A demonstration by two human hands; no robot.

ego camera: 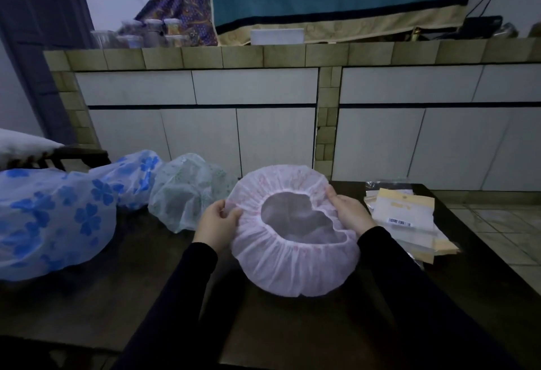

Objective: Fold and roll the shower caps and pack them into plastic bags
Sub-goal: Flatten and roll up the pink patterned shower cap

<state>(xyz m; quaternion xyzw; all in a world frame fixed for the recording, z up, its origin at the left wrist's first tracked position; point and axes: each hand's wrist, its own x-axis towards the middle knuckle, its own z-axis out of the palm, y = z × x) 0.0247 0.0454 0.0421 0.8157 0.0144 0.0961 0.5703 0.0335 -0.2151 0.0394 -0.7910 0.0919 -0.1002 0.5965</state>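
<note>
Two hands hold one cap, and I read that as the set-up for the first fold. The pink cap (295, 235) sits over the middle of the dark table (292, 334), opening up, so the elastic rim faces me and the puffed crown hangs toward the tabletop. I cannot tell whether the crown rests on the wood or floats just above it.

My left hand (218, 220) pinches the cap's left edge, thumb on top and fingers curled under the gathered plastic. My right hand (348, 213) grips the right edge the same way, thumb over the rim. Both wrists come in from below, sleeves dark, forearms angled inward, so the hands face each other across the opening. Held like this, the cap is stretched fairly round, and I judge either side could be brought over to the other to halve it.

The rest looks staged by side. A blue cap (52, 217) with flowers, a second like it behind, and a green cap (187, 194) lie in a row on the left, loose and unfolded, waiting their turn. The bags (407, 217) are stacked flat at the right, just beside my right hand, handy for packing. None looks filled yet, so I judge the work is near its beginning.
</note>
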